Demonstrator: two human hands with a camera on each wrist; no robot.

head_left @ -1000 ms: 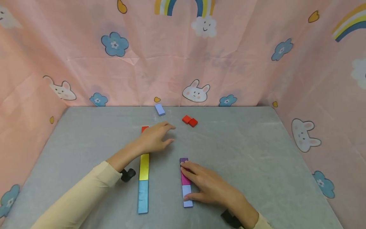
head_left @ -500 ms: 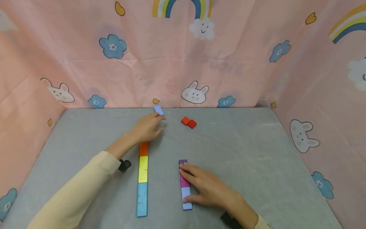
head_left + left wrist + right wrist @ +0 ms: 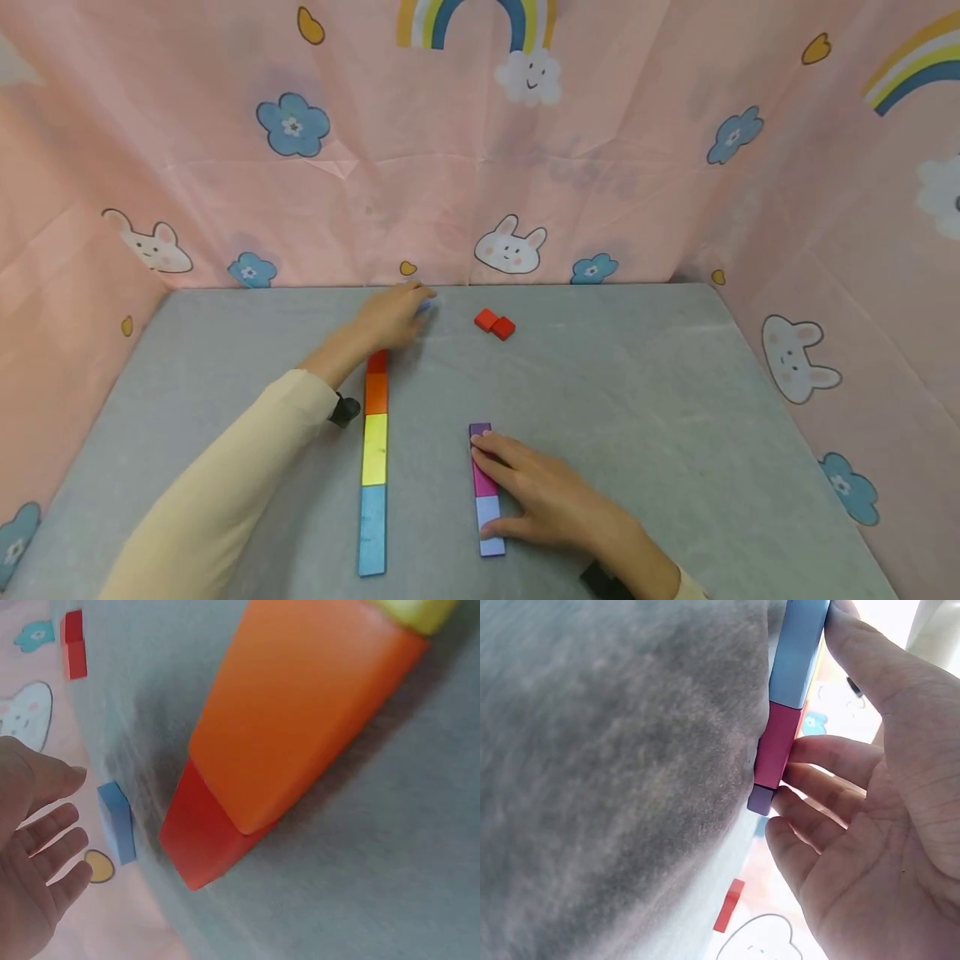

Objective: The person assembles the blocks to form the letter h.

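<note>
My left hand [image 3: 392, 317] is at the far edge of the table, its fingers over a light blue block [image 3: 424, 307] that they partly hide. In the left wrist view the hand [image 3: 37, 840] has its fingers apart beside that block [image 3: 117, 822], with a gap between. My right hand [image 3: 547, 492] rests along the right side of a short row: a purple block [image 3: 479, 428], a magenta block [image 3: 484, 480] and a light blue one [image 3: 491, 525]. In the right wrist view its thumb and fingertips touch the row's side, on the magenta block [image 3: 778, 746] and its neighbours.
A longer row stands to the left: red [image 3: 377, 362], orange [image 3: 377, 393], yellow [image 3: 374, 450] and blue [image 3: 372, 529] blocks. Two small red blocks [image 3: 495, 324] lie touching near the back of the grey table [image 3: 675, 433]. Pink printed cloth [image 3: 600, 192] surrounds the far and side edges.
My left hand has moved away from me to the lone light blue block, uncovering the orange block and part of the red one. My right hand has stayed on the short row.
</note>
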